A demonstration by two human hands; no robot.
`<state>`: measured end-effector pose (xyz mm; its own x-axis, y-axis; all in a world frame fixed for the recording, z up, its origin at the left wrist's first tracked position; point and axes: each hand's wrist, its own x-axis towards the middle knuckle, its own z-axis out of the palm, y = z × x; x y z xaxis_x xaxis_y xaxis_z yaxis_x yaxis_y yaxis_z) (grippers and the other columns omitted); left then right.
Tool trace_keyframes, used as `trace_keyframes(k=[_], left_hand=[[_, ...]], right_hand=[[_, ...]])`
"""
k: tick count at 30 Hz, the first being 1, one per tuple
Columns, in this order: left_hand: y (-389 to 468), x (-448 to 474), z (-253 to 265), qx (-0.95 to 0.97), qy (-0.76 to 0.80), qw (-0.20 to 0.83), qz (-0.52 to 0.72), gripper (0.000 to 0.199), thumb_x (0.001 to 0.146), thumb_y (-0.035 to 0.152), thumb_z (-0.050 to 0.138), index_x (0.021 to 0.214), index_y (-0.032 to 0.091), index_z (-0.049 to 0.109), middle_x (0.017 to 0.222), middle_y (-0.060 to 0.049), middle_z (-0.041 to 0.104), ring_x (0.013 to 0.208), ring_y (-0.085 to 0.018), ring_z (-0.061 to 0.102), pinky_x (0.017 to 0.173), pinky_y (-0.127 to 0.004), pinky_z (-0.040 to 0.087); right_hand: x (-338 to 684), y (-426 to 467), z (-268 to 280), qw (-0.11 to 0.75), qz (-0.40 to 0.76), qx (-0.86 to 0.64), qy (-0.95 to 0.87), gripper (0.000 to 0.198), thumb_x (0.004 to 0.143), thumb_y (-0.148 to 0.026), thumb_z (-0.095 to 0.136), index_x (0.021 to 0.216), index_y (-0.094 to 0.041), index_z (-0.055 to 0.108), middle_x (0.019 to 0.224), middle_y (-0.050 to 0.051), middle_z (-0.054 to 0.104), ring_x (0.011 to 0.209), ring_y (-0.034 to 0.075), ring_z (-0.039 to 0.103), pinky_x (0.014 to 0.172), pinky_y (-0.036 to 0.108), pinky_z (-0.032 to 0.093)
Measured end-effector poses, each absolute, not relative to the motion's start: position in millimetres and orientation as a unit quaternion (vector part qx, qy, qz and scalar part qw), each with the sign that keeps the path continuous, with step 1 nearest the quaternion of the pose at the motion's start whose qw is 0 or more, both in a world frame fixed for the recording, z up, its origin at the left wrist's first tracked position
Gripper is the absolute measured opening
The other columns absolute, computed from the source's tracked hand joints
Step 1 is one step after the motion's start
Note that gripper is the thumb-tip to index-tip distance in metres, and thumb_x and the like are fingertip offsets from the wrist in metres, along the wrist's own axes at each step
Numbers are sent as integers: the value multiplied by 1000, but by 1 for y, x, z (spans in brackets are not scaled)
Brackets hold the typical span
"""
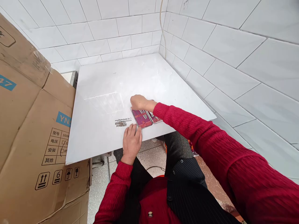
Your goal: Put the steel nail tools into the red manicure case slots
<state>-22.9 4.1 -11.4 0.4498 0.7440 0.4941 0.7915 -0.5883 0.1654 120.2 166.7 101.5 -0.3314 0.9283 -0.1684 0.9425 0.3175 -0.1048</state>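
An open manicure case (143, 121) with a purple-red lining lies on the white tabletop near its front edge. Slim metal tools sit in its left half, and small scissors (156, 119) show in the right half. My right hand (139, 102) is closed over the case's far edge, covering part of it; whatever its fingers grip is hidden. At the near left corner of the case, my left hand (132, 140) rests with fingers stretched out flat, fingertips at or against the corner. Just left of the case lie nail clippers (121, 124) and thin metal tools (123, 119) side by side.
The white tabletop (100, 84) reaches back to tiled walls (123, 26) meeting in a corner. A large cardboard box (30, 124) stands against the left side. A pale cable (163, 31) hangs down the corner. My legs (177, 149) are below the front edge.
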Motion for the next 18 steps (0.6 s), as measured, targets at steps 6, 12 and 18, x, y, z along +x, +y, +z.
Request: trace_keyframes(k=[6,12,18], left_hand=[[5,-22,-10,-849,-454,31,-270,31,103,19,48,127,16,68,136,-19,67,135,-33,58,112,-53,46],[5,-23,-10,-852,-448,34,-267,33,104,20,46,128,17,68,136,-19,67,135,-33,58,112,-53,46],[5,-23,-11,-850,-447,36,-275,31,103,20,47,126,18,68,135,-17,68,135,-32,58,112,-52,47]], right_hand=[[125,147,87,59,-92,621,776,27,84,-14,70,108,-7,78,109,24,77,103,33,75,80,32,57],[108,150,91,76,-128,637,756,28,73,0,71,100,-5,79,102,23,79,99,33,76,81,32,59],[114,166,77,79,-201,660,719,13,73,-7,74,85,-8,80,73,12,77,78,28,76,78,32,60]])
